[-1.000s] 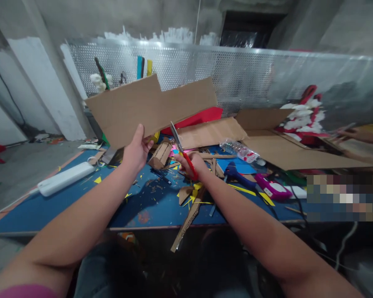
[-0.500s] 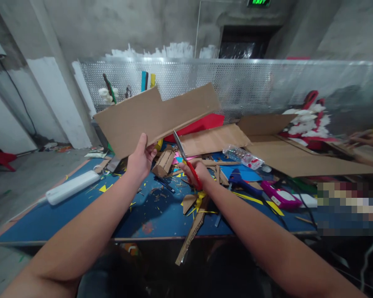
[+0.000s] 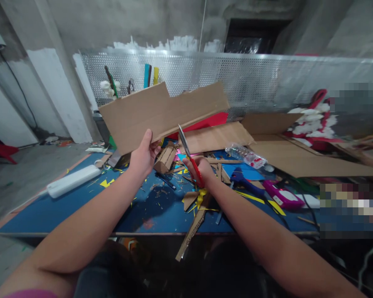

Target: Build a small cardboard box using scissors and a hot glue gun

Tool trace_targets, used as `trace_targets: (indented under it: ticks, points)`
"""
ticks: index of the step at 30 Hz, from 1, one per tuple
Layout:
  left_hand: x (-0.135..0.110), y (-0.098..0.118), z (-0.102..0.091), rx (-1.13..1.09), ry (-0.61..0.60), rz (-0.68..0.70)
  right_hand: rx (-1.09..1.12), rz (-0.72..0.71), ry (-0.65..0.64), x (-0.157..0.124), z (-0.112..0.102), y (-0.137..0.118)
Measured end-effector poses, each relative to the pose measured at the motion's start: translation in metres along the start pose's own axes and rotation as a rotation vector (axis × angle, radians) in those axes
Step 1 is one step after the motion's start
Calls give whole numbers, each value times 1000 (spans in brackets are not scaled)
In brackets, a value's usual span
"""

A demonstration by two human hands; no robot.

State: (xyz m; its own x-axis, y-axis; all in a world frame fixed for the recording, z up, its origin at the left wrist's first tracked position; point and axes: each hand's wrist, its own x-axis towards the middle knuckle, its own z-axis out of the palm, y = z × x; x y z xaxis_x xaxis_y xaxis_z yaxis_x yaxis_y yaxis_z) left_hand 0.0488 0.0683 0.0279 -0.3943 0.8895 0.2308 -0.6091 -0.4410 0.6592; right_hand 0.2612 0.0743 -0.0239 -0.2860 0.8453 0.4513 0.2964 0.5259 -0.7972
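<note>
My left hand [image 3: 143, 156] grips the lower edge of a long brown cardboard sheet [image 3: 161, 112] and holds it up above the blue table [image 3: 65, 205]. The sheet has a stepped top edge. My right hand [image 3: 202, 170] is closed on red-handled scissors [image 3: 189, 155], whose blades point up and reach the sheet's lower edge near its middle. Below both hands lie cardboard scraps [image 3: 192, 215] and yellow paper bits.
A white power strip [image 3: 73, 186] lies on the table's left. A small cardboard box [image 3: 165, 159], a plastic bottle [image 3: 244, 155], a blue glue gun [image 3: 244, 182] and a pink tool [image 3: 281, 196] sit right of centre. Flat cardboard [image 3: 298, 159] covers the right. A perforated metal screen [image 3: 267, 82] stands behind.
The cardboard sheet and both hands have shifted slightly right and up in view. The scissor blades now sit at the sheet's lower edge.
</note>
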Motion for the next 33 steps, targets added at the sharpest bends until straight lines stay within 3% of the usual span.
trace_targets:
  ticks: [14, 23, 30, 33]
  points:
    - [3, 0, -5, -8, -26, -26, -42, 41, -29, -1, -4, -8]
    - [1, 1, -3, 5, -53, 22, -81, -70, 8, -1, -5, -8]
    - [-1, -3, -4, 51, -151, 38, -52, -80, 47, -2, 2, -8]
    - [-18, -17, -7, 249, -326, 11, -20, -81, 72, -1, 11, -12]
